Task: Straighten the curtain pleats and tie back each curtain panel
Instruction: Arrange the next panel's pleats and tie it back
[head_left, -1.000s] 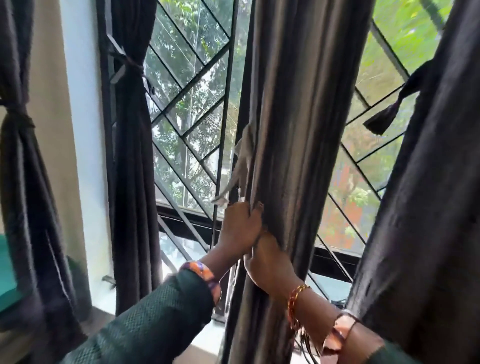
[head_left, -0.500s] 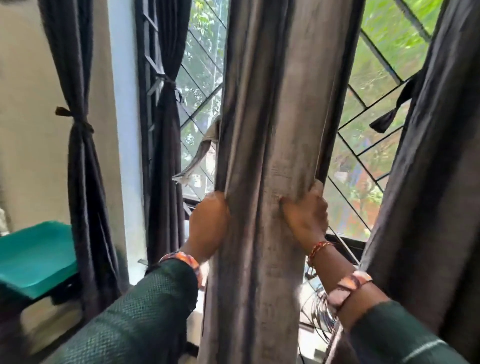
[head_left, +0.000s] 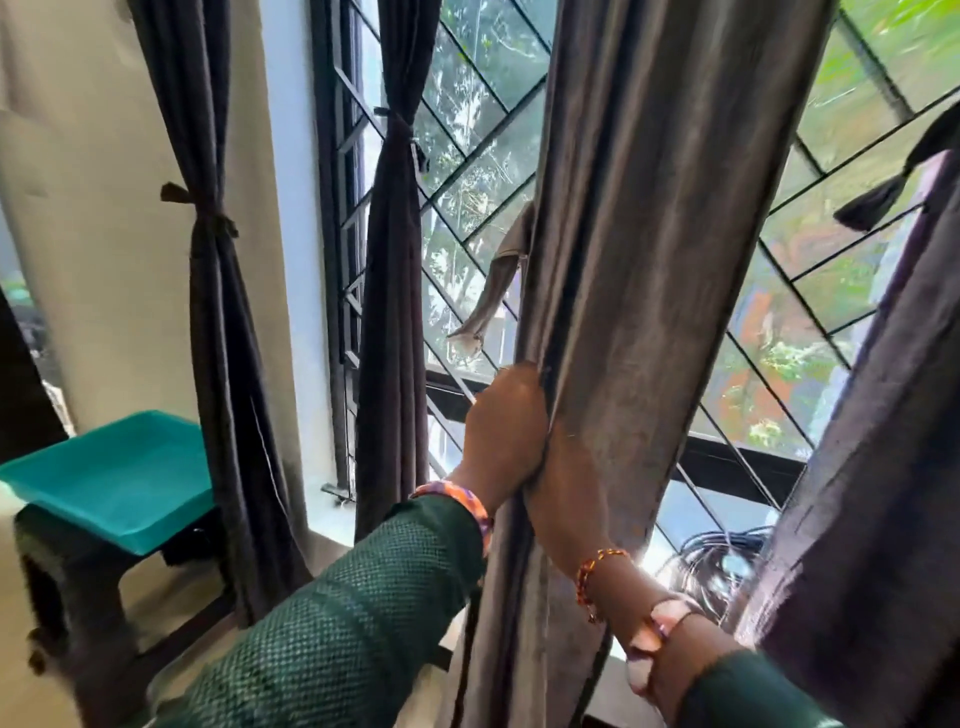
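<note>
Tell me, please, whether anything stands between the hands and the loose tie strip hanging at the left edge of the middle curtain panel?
Nothing visible does. The tie strip hangs free just above the left hand, which, with the right hand, grips the middle curtain panel.

Daylight pours through a window (head_left: 483, 130) with dark diagonal grillwork, green foliage beyond, a cream wall (head_left: 93, 260) left of it, and a teal stool (head_left: 114, 478) below.
</note>
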